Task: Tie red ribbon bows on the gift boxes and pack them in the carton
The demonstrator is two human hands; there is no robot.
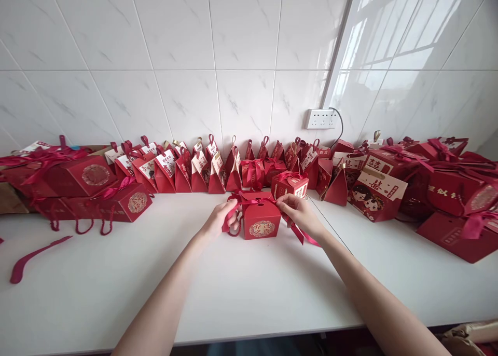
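A red gift box (261,229) with a round gold emblem on its front stands upright on the white table before me. Across its top runs a red ribbon (257,196), crossed or knotted there; I cannot make out which. My left hand (224,217) pinches the ribbon at the box's left side, where a cord handle also hangs. On the other side, my right hand (298,210) grips the ribbon near the top right edge, and its loose ends trail down to the table. Just behind stands a smaller red box (291,186) tied with a bow.
Rows of small red and white boxes (200,169) line the tiled wall. Larger red boxes are piled at left (89,175) and right (459,231). A loose ribbon piece (33,260) lies on the white table (233,293). A power strip (322,119) is on the wall.
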